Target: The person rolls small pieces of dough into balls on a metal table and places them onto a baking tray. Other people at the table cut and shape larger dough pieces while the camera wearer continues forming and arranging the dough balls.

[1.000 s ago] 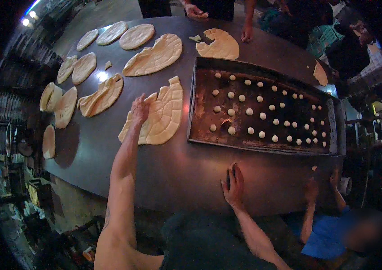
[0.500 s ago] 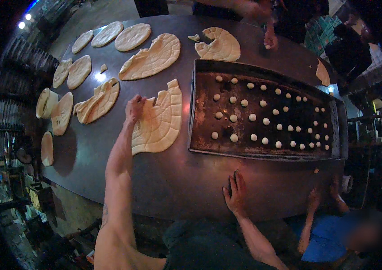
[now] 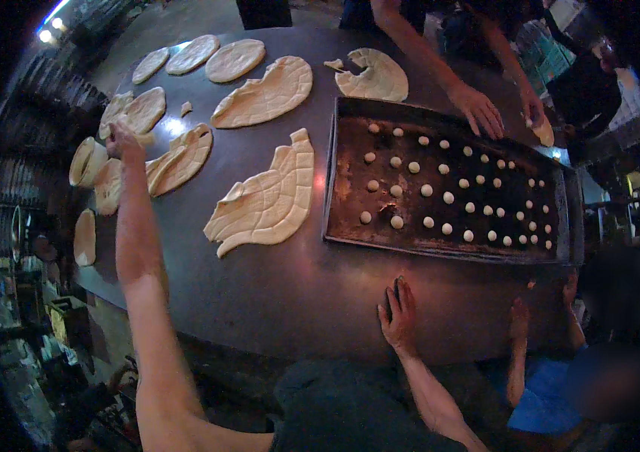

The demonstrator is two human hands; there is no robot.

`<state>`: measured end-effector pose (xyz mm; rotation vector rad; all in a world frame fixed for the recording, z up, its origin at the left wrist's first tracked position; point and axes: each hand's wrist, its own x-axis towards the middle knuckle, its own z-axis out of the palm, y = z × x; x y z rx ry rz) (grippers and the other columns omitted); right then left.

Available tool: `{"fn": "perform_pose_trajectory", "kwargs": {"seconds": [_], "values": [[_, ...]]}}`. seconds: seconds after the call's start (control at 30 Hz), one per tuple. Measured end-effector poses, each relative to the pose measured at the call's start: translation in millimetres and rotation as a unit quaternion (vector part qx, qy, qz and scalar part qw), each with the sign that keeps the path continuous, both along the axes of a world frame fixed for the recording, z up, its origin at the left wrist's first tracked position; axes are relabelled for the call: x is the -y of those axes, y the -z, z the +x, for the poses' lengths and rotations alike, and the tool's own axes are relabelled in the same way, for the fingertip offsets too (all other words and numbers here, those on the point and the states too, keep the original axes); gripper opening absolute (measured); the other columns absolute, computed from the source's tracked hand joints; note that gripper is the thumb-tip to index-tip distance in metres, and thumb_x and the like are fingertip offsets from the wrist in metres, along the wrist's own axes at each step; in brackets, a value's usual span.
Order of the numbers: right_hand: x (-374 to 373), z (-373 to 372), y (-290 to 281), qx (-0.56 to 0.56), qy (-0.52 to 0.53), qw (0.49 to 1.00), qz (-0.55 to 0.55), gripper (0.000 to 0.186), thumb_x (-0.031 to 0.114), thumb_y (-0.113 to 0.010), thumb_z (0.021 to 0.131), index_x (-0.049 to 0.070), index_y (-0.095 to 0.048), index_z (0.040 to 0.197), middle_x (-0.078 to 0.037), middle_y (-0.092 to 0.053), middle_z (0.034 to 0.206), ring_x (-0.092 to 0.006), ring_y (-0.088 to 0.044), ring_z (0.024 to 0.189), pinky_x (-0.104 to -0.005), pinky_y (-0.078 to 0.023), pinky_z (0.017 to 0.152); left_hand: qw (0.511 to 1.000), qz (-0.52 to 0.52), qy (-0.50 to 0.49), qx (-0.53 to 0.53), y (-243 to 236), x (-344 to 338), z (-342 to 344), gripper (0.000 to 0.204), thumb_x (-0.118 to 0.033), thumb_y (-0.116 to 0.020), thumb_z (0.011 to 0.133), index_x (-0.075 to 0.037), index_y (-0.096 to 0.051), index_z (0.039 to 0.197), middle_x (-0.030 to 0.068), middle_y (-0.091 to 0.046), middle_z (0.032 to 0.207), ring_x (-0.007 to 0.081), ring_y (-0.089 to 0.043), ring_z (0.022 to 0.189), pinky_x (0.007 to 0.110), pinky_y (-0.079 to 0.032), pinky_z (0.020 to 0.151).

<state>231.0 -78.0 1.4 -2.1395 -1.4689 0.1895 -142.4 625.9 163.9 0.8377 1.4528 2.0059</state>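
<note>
My left hand (image 3: 119, 141) is at the far left of the metal table, fingers closed, with a pale piece of dough (image 3: 145, 139) sticking out beside it. It is over a group of flat dough rounds (image 3: 146, 111) and a pale round tub-like dough form (image 3: 88, 162). Just right of my wrist lies a folded, scored dough sheet (image 3: 183, 162). A larger scored sheet with a torn left edge (image 3: 271, 200) lies mid-table. My right hand (image 3: 397, 316) rests on the tabletop in front of the tray, fingers spread and holding nothing.
A dark rectangular baking tray (image 3: 330, 173) holds several small dough balls in rows. Across the table a person's hand (image 3: 478, 111) reaches over the tray's far rim, and another touches a dough scrap (image 3: 543, 132). Someone in blue (image 3: 546, 395) has hands at the near right edge.
My left hand has moved from the middle scored sheet to the far left. The person opposite now has both hands at the tray's far side. My right hand stays on the table.
</note>
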Motion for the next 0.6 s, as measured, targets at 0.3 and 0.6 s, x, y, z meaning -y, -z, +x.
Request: {"fn": "perform_pose_trajectory", "kwargs": {"seconds": [0.3,0.6], "values": [[-16.5,-19.0,-26.6,-0.093,0.039,0.991,0.091,0.049,0.023,-0.068,0.096,0.006,-0.059,0.141,-0.022,-0.044,0.156,-0.0425,-0.043,0.142,-0.0517,-0.035,0.119,0.905,-0.053,0.412,-0.091,-48.2,200.5,38.2,0.041,-0.053,-0.055,0.104,-0.012,-0.062,0.104,-0.0047,-0.053,0.081,0.009,-0.049,0.068,0.027,-0.042,0.059],[-74.2,-60.6,-102.3,-0.601,-0.083,0.781,0.151,0.079,0.027,-0.07,0.1,0.006,-0.025,0.161,-0.016,-0.039,0.157,-0.025,-0.053,0.133,-0.0384,-0.046,0.109,0.627,-0.34,0.7,-0.018,18.4,497.1,150.9,0.041,-0.041,-0.061,0.104,-0.005,-0.063,0.122,0.0028,-0.066,0.103,0.0102,-0.061,0.08,0.025,-0.054,0.066]]}}
